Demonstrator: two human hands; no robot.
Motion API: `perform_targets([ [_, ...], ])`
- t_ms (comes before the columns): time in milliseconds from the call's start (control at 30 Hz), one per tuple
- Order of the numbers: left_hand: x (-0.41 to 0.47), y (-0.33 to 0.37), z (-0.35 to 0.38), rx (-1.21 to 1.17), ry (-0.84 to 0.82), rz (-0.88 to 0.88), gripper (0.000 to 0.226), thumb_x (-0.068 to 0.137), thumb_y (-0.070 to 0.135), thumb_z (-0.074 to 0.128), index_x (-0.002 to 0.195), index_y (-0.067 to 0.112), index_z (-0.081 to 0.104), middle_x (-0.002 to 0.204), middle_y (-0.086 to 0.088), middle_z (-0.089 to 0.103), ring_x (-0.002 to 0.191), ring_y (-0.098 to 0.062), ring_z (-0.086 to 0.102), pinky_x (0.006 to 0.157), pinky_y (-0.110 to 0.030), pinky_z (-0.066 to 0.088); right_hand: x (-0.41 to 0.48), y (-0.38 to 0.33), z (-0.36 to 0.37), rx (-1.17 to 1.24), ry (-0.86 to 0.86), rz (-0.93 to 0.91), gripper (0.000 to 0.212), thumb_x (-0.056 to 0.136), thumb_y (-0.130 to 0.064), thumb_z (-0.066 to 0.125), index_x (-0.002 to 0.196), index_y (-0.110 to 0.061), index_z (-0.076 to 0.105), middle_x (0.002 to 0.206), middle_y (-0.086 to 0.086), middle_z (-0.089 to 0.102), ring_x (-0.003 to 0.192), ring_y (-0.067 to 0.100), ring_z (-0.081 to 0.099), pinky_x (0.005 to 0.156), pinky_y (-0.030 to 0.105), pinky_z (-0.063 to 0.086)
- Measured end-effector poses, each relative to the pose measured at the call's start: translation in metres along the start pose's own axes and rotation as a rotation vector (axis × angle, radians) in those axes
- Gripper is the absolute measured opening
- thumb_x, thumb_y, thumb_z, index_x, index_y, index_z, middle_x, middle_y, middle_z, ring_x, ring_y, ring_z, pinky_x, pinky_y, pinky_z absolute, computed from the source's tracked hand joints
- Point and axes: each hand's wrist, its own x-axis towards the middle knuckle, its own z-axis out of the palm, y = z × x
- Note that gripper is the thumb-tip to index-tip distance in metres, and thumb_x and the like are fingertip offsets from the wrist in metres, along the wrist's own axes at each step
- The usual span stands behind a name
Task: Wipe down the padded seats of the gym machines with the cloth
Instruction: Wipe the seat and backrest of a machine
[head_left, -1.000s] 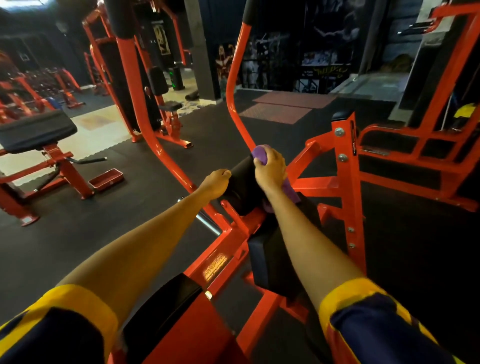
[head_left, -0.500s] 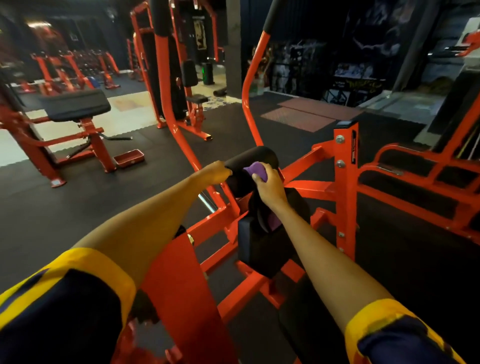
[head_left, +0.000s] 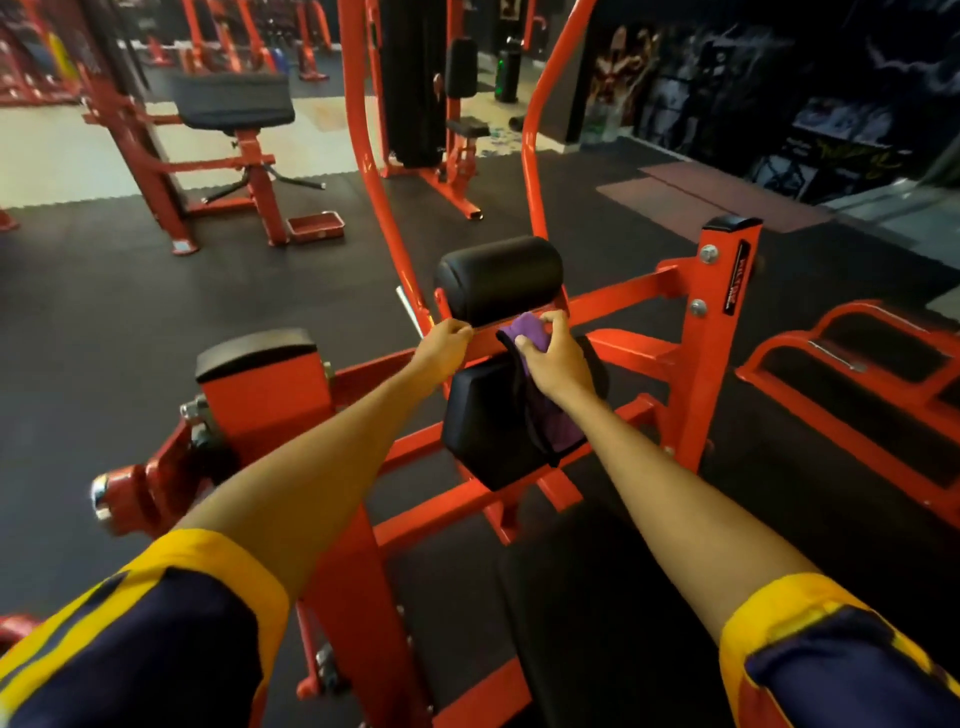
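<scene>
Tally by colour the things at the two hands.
Purple: 1, cloth, gripped by right hand
Black: 2, roller pad, square pad
Orange: 1, frame bar, gripped by left hand
Total: 4

Dim, warm-tinted indoor light, brighter far left; dark right wall, wide-angle edge bending, soft blur throughout.

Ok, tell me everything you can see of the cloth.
The cloth is purple, soft-looking fabric with a darker edge. Its top is bunched in the right hand, whose fingers and thumb curl round it just below the roller. The rest hangs loosely past the wrist, draped against the black pad. Nothing else visibly touches it.
</scene>
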Motion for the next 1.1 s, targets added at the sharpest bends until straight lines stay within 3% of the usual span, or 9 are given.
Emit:
perform_targets([
  [67, -0.005, -0.021, 0.010, -0.076, 0.101, -0.047, 0.025, 0.101, 0.022, 0.046, 0.109, 0.010, 0.067, 0.105, -0.010, 0.067, 0.097, -0.026, 0.061, 0.089, -0.038, 0.049, -0.001, 0.005, 0.005, -0.057, -0.008, -0.054, 0.034, 0.094, -0.038, 0.067, 0.121, -0.023, 0.052, 0.126, 0.008, 0.066, 0.117, 0.036, 0.061, 0.088, 0.041, 0.047],
  [300, -0.023, -0.085, 0.065, -0.330, 0.239, -0.030, 0.038, 0.108, 0.013, 0.041, 0.144, 0.007, 0.051, 0.147, -0.012, 0.052, 0.137, -0.024, 0.047, 0.118, -0.036, 0.033, 0.002, 0.020, 0.051, -0.332, 0.053, -0.310, 0.048, 0.092, -0.044, 0.063, 0.131, -0.017, 0.059, 0.133, 0.008, 0.057, 0.120, 0.038, 0.049, 0.095, 0.050, 0.047],
  [467, -0.027, -0.114, 0.100, -0.416, 0.277, 0.097, 0.049, 0.109, 0.034, 0.031, 0.155, 0.019, 0.036, 0.157, 0.002, 0.041, 0.143, -0.008, 0.039, 0.119, -0.026, 0.031, -0.006, 0.054, 0.097, -0.419, 0.081, -0.471, 0.049, 0.092, -0.052, 0.056, 0.129, -0.020, 0.063, 0.132, 0.001, 0.062, 0.131, 0.026, 0.049, 0.109, 0.048, 0.034],
  [567, -0.023, -0.120, 0.110, -0.368, 0.349, 0.117, 0.051, 0.109, 0.033, 0.029, 0.158, 0.019, 0.032, 0.160, 0.009, 0.035, 0.145, 0.000, 0.032, 0.120, -0.020, 0.025, 0.015, 0.062, 0.091, -0.467, 0.140, -0.576, 0.039, 0.092, -0.049, 0.058, 0.115, -0.019, 0.070, 0.120, 0.000, 0.067, 0.122, 0.026, 0.055, 0.107, 0.047, 0.037],
  [700, -0.020, -0.130, 0.116, -0.242, 0.389, 0.133, 0.052, 0.109, 0.033, 0.026, 0.159, 0.019, 0.030, 0.160, 0.011, 0.030, 0.140, 0.018, 0.021, 0.113, -0.004, 0.015, 0.070, 0.096, 0.046, -0.606, 0.217, -0.427, 0.029, 0.086, -0.048, 0.059, 0.092, -0.021, 0.065, 0.100, 0.005, 0.065, 0.104, 0.035, 0.059, 0.093, 0.049, 0.042],
  [767, -0.021, -0.130, 0.116, -0.191, 0.418, 0.133, 0.052, 0.109, 0.034, 0.024, 0.159, 0.020, 0.029, 0.163, 0.003, 0.028, 0.142, 0.013, 0.019, 0.111, -0.002, 0.013, 0.083, 0.105, 0.031, -0.575, 0.225, -0.366, 0.028, 0.085, -0.046, 0.060, 0.089, -0.019, 0.064, 0.096, 0.007, 0.065, 0.100, 0.037, 0.060, 0.090, 0.048, 0.044],
  [867, -0.020, -0.133, 0.120, -0.168, 0.432, 0.145, 0.052, 0.109, 0.036, 0.023, 0.159, 0.022, 0.030, 0.163, 0.002, 0.027, 0.145, 0.000, 0.025, 0.114, -0.006, 0.018, 0.069, 0.090, 0.051, -0.397, 0.233, -0.384, 0.026, 0.086, -0.041, 0.066, 0.089, -0.015, 0.067, 0.094, 0.008, 0.067, 0.093, 0.036, 0.061, 0.086, 0.045, 0.046],
  [967, -0.017, -0.134, 0.120, -0.190, 0.436, 0.188, 0.051, 0.109, 0.035, 0.024, 0.157, 0.019, 0.033, 0.160, -0.002, 0.032, 0.147, -0.012, 0.033, 0.121, -0.029, 0.030, 0.026, 0.053, 0.090, -0.217, 0.166, -0.503, 0.021, 0.088, -0.040, 0.068, 0.093, -0.020, 0.073, 0.098, -0.001, 0.071, 0.096, 0.024, 0.063, 0.092, 0.039, 0.046],
  [1100, -0.018, -0.134, 0.120, -0.202, 0.419, 0.203, 0.052, 0.109, 0.039, 0.023, 0.157, 0.021, 0.032, 0.159, -0.001, 0.032, 0.146, -0.016, 0.037, 0.119, -0.044, 0.036, 0.029, 0.058, 0.092, -0.258, 0.068, -0.689, 0.024, 0.088, -0.038, 0.071, 0.101, -0.019, 0.076, 0.108, -0.002, 0.072, 0.106, 0.022, 0.064, 0.099, 0.038, 0.047],
])
